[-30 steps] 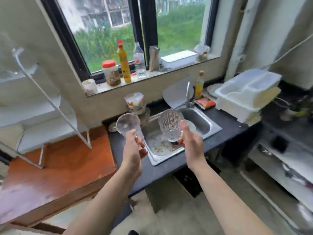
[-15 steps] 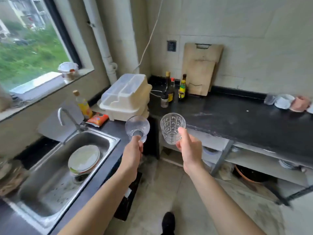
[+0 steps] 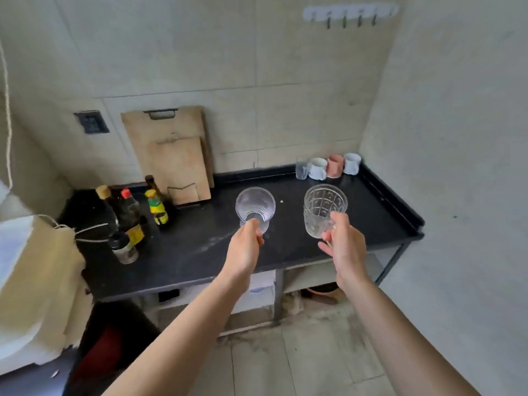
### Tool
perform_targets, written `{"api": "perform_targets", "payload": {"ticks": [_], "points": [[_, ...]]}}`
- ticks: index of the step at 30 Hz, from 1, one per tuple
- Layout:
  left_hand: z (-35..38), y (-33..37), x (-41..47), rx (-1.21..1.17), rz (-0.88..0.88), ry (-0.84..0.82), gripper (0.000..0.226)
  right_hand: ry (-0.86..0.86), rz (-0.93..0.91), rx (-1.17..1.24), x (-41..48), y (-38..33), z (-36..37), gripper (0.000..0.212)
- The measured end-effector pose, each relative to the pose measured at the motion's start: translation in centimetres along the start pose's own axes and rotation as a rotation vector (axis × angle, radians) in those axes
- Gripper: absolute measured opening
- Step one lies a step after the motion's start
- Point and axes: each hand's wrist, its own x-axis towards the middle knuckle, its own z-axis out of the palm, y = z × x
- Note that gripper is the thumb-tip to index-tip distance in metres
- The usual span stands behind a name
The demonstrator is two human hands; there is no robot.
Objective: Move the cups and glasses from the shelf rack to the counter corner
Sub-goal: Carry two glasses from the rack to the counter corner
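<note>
My left hand (image 3: 245,247) grips a plain clear glass (image 3: 255,206) by its base, tilted so its mouth faces me. My right hand (image 3: 343,247) holds a clear patterned glass (image 3: 324,208) by its lower side, upright. Both glasses hang above the black counter (image 3: 200,247), near its middle. In the far right corner of the counter stand a small clear glass (image 3: 301,169), a white mug (image 3: 317,168), a pink mug (image 3: 335,166) and another white mug (image 3: 352,163), side by side against the wall.
Several sauce bottles (image 3: 128,215) stand at the counter's left. Two wooden cutting boards (image 3: 171,155) lean on the back wall. A white and cream container (image 3: 31,281) sits at the far left. Open shelves lie under the counter. A hook rail (image 3: 350,14) hangs high on the wall.
The view has swung right from the sink and window to the black counter. Both hands carried their glasses along and are now over the counter, nearer the mugs in the corner.
</note>
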Motion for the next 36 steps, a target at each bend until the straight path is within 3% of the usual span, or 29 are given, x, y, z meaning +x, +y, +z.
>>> {"api": "perform_targets", "payload": {"ticks": [10, 15, 20, 26, 36], "points": [[18.0, 1.2, 13.6, 0.147, -0.089, -0.187, 0.033, 0.154, 0.144, -0.032, 19.1, 1.9, -7.0, 0.052], [27.4, 2.0, 22.4, 0.193, -0.118, -0.166, 0.033, 0.106, 0.176, -0.036, 32.8, 1.5, -7.9, 0.047], [35.9, 3.9, 30.3, 0.226, -0.201, -0.100, 0.030, 0.031, 0.148, -0.228, 44.9, -0.8, -8.8, 0.051], [41.3, 2.9, 37.6, 0.207, -0.311, -0.097, 0.033, -0.030, 0.224, -0.355, 55.0, -0.7, -8.8, 0.050], [47.5, -2.8, 48.1, 0.208, -0.458, -0.188, 0.044, -0.065, 0.393, -0.462, 64.3, 6.4, -7.7, 0.047]]}}
